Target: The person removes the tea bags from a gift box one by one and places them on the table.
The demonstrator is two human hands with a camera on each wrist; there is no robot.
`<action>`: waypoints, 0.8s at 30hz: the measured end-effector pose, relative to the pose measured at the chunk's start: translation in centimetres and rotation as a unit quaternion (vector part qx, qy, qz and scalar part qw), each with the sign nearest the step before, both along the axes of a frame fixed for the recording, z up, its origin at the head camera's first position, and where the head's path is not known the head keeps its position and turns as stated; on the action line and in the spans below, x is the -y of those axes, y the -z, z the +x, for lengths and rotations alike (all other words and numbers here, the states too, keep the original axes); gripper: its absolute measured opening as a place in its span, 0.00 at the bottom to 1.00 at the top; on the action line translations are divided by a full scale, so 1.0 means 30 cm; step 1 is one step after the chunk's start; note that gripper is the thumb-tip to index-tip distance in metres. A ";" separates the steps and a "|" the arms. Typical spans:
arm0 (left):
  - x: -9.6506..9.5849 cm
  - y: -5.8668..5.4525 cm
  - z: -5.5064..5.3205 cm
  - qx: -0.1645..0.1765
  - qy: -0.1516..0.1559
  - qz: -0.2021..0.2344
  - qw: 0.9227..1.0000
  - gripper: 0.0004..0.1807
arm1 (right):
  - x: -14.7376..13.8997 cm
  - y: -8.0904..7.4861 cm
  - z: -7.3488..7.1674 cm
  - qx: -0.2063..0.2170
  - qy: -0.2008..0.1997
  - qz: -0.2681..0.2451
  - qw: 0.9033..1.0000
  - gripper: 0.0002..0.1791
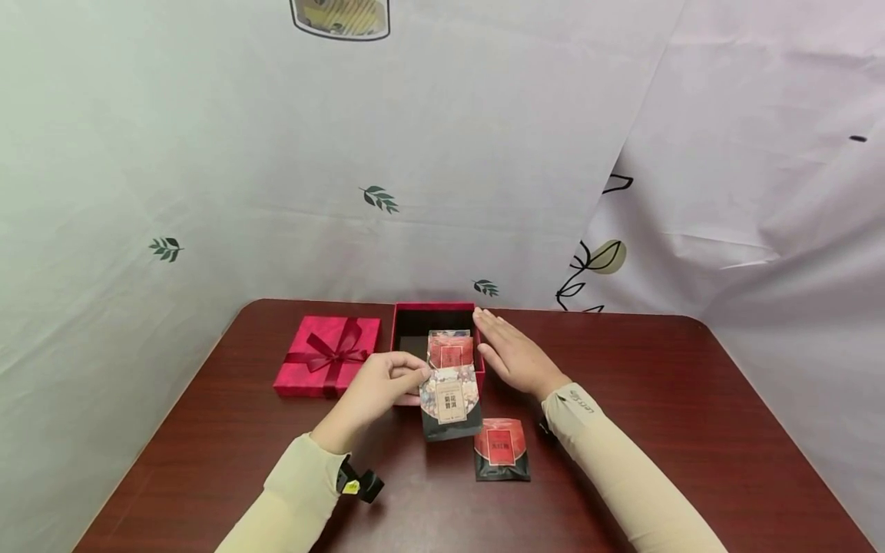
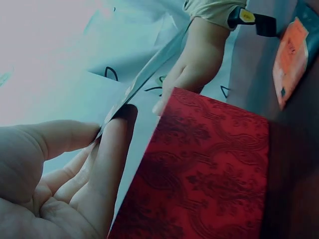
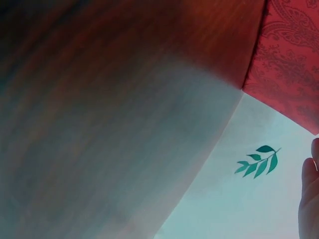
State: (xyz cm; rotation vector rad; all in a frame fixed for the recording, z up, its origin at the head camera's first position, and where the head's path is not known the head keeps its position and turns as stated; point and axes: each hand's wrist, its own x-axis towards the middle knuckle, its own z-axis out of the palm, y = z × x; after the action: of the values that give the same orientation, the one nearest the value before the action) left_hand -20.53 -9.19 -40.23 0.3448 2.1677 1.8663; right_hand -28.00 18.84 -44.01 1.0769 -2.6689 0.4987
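My left hand (image 1: 387, 380) pinches a flat sachet (image 1: 451, 411) with a floral top and dark bottom between thumb and fingers, held up in front of the red gift box (image 1: 404, 338). In the left wrist view the sachet (image 2: 144, 74) shows edge-on, above the patterned box wall (image 2: 209, 164). Inside the box stand other sachets, the front one a red sachet (image 1: 452, 353). My right hand (image 1: 515, 353) lies along the box's right side, fingers straight, fingertips right at its rim. A red and black sachet (image 1: 501, 449) rests on the table below.
The red box lid (image 1: 330, 355) with a dark ribbon bow lies left of the box. All stand on a dark red wooden table (image 1: 221, 461). A pale printed cloth (image 1: 442, 153) hangs behind the table's far edge.
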 end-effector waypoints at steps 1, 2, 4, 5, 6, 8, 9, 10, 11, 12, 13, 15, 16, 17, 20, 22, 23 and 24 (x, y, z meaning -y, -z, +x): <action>0.003 0.004 0.004 0.000 0.007 0.001 1.000 0.14 | 0.000 0.000 0.001 -0.001 0.002 0.003 1.000 0.33; 0.005 0.010 0.008 0.002 0.012 0.001 1.000 0.14 | -0.001 -0.001 0.001 -0.002 0.004 0.006 1.000 0.33; 0.011 0.020 0.014 0.005 0.020 -0.002 1.000 0.14 | 0.000 -0.002 0.002 -0.006 0.006 0.010 1.000 0.32; 0.014 0.026 0.017 0.010 0.023 -0.003 1.000 0.14 | 0.000 -0.003 0.002 -0.008 0.007 0.013 1.000 0.32; 0.016 0.032 0.019 0.012 0.025 -0.006 1.000 0.14 | 0.000 -0.004 0.002 -0.011 0.008 0.016 1.000 0.32; 0.022 0.046 0.022 0.016 0.032 -0.012 0.999 0.14 | 0.000 -0.005 0.002 -0.017 0.008 0.019 1.000 0.32; 0.023 0.052 0.024 0.017 0.036 -0.014 0.999 0.14 | 0.000 -0.005 0.002 -0.019 0.008 0.020 1.000 0.32; 0.025 0.058 0.025 0.019 0.041 -0.016 0.999 0.14 | 0.000 -0.005 0.002 -0.020 0.008 0.021 1.000 0.32; 0.026 0.064 0.026 0.021 0.045 -0.018 0.999 0.13 | 0.000 -0.005 0.002 -0.021 0.007 0.021 1.000 0.32; 0.027 0.069 0.027 0.021 0.050 -0.021 0.998 0.13 | 0.000 -0.005 0.002 -0.021 0.007 0.022 1.000 0.32; 0.027 0.075 0.028 0.022 0.055 -0.021 0.998 0.13 | 0.001 -0.005 0.002 -0.019 0.008 0.021 1.000 0.32; 0.026 0.085 0.029 0.025 0.062 -0.023 0.998 0.13 | 0.001 -0.005 0.003 -0.015 0.009 0.020 1.000 0.32; 0.026 0.092 0.029 0.027 0.065 -0.022 0.997 0.13 | 0.000 -0.005 0.003 -0.012 0.010 0.020 1.000 0.32; 0.025 0.099 0.028 0.029 0.067 -0.022 0.997 0.12 | 0.001 -0.005 0.004 -0.011 0.011 0.019 1.000 0.32; 0.019 0.119 0.025 0.037 0.069 -0.024 0.997 0.12 | 0.002 -0.004 0.005 -0.010 0.011 0.014 1.000 0.33; 0.015 0.133 0.024 0.043 0.070 -0.025 0.996 0.11 | 0.002 -0.002 0.006 -0.011 0.010 0.010 1.000 0.33; 0.012 0.138 0.024 0.046 0.071 -0.026 0.996 0.11 | 0.003 -0.001 0.007 -0.015 0.009 0.008 1.000 0.33; 0.008 0.144 0.025 0.049 0.072 -0.026 0.996 0.11 | 0.003 0.000 0.007 -0.017 0.006 0.005 1.000 0.33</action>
State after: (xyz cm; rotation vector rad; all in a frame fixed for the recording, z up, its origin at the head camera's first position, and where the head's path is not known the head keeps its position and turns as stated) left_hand -19.80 -9.44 -44.54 0.3798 2.0658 1.7097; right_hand -27.78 18.74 -44.02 1.0610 -2.6497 0.4610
